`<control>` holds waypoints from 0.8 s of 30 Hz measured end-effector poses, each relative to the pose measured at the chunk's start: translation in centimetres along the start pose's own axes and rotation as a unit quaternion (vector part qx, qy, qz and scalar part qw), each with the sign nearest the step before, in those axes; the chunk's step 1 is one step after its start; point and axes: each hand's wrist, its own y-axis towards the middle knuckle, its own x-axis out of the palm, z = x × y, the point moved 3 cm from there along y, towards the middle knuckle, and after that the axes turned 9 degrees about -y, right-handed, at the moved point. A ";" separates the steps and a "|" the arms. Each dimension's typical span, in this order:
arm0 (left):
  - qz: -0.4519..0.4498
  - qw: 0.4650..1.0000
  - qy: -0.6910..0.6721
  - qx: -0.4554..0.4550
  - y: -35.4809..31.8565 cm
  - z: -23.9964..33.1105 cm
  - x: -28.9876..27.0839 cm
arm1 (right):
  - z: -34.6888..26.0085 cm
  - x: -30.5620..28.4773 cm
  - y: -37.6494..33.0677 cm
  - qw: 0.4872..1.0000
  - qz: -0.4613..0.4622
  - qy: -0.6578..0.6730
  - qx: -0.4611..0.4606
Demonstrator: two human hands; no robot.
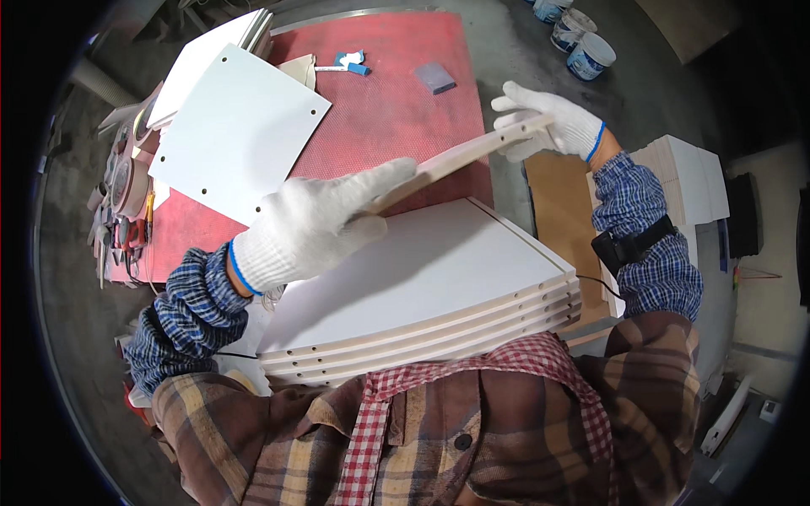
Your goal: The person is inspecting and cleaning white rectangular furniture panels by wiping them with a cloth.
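Head view: pale drilled panel (472, 155), seen nearly edge-on, is held tilted above the stack of white panels (422, 270), left hand (312, 215) gripping one end and right hand (557, 125) the other (both gloved), with the red tabletop (380, 110) and a loose white panel (240, 135) beyond. Good handling, I'd judge, means even grip at both ends and corners kept off the stack's top face to avoid scuffs. Panel's broad faces and several fingers are mostly hidden, plaid shirt (443, 430) covers part of the stack's near side, and clutter (126, 232) at far left is too small to sort.
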 end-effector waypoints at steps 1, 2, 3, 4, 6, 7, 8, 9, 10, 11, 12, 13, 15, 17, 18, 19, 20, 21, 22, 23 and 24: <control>-0.008 0.990 -0.136 -0.023 -0.3 -0.5 -0.1 | 0.8 -0.1 0.0 0.999 -0.024 0.029 0.005; -0.010 0.990 -0.138 -0.027 -0.8 -1.8 -0.1 | 1.6 0.2 0.0 0.997 -0.019 0.072 0.022; 0.011 0.964 -0.259 -0.058 -1.2 -4.1 0.1 | 2.4 0.7 0.1 0.997 -0.022 0.074 0.025; 0.027 0.922 -0.378 -0.082 -1.5 -6.9 0.9 | 4.0 0.9 0.0 0.995 0.010 0.097 0.038; 0.113 0.928 -0.286 -0.212 -3.5 -13.6 2.1 | 5.1 1.0 -0.5 0.989 0.011 0.136 0.062; 0.069 0.926 -0.169 -0.330 -5.1 -16.8 2.8 | 5.2 1.3 -1.0 0.998 0.005 0.040 0.042; 0.024 0.898 -0.047 -0.437 -6.2 -19.3 3.3 | 5.5 1.1 -0.9 1.000 0.020 0.017 0.015; 0.024 0.898 -0.044 -0.438 -6.6 -20.1 4.0 | 5.9 1.0 -0.8 0.999 0.034 -0.005 -0.011; 0.019 0.838 -0.194 -0.509 -7.7 -21.0 5.6 | 6.1 1.2 -0.9 0.999 0.032 -0.002 -0.011; 0.017 0.752 -0.339 -0.565 -8.5 -21.5 7.0 | 6.2 1.6 -1.1 0.999 0.048 0.023 0.004; 0.020 0.751 -0.338 -0.568 -8.8 -22.1 8.0 | 6.1 2.0 -1.2 0.997 0.062 0.048 0.019; 0.008 0.742 -0.386 -0.548 -8.5 -22.0 8.9 | 5.8 2.3 -1.3 0.997 0.057 0.046 0.017; 0.003 0.726 -0.436 -0.531 -8.1 -22.1 10.6 | 5.9 2.3 -1.6 0.991 0.106 0.063 0.059; -0.013 0.746 -0.388 -0.541 -7.1 -22.4 11.3 | 6.9 0.8 -0.6 0.996 0.076 0.023 0.045; 0.008 0.731 -0.398 -0.553 -6.9 -22.4 11.7 | 7.5 0.4 0.0 0.995 0.071 0.025 0.072; 0.009 0.730 -0.399 -0.555 -6.9 -22.6 12.1 | 8.1 0.2 0.6 0.992 0.066 0.027 0.100; 0.004 0.725 -0.393 -0.566 -6.5 -22.9 12.5 | 8.8 -0.3 1.5 0.992 0.069 0.027 0.100; -0.001 0.721 -0.386 -0.576 -6.0 -23.3 13.1 | 9.8 -0.8 2.5 0.989 0.074 0.022 0.122; -0.012 0.745 -0.382 -0.547 -6.1 -24.8 13.8 | 10.2 -1.0 3.1 0.986 0.078 0.015 0.144; -0.006 0.743 -0.383 -0.549 -7.3 -27.3 15.0 | 9.7 -0.2 3.5 0.987 0.073 0.012 0.141; -0.023 0.781 -0.359 -0.511 -8.8 -30.0 16.1 | 8.8 1.6 4.1 0.992 0.026 0.003 0.123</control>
